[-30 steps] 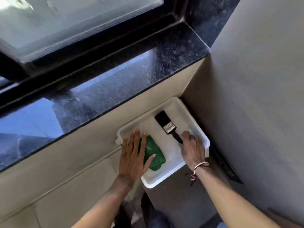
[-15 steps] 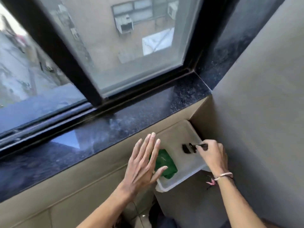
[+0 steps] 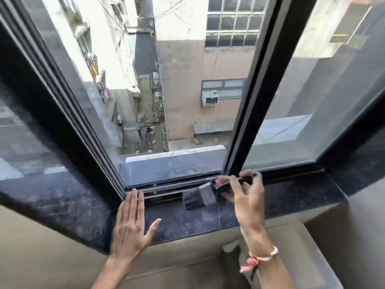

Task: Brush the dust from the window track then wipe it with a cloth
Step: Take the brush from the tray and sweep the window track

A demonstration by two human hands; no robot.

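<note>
My right hand (image 3: 245, 192) grips the black handle of a flat paintbrush (image 3: 200, 196), whose dark bristles point left and down over the sill, just in front of the window track (image 3: 173, 187). The track is a set of dark metal rails along the bottom of the open window. My left hand (image 3: 130, 224) lies flat and open on the black granite sill (image 3: 187, 222), fingertips touching the track's left end. The green cloth is out of view.
A dark vertical window frame (image 3: 250, 105) stands right behind my right hand, with a closed glass pane to its right. The left half of the window is open to an alley far below. A corner of the white tray (image 3: 230, 246) shows below the sill.
My right hand lifted the brush out of the tray up to the window track. My left hand rose from over the cloth and settled flat on the sill. The view tilted up.
</note>
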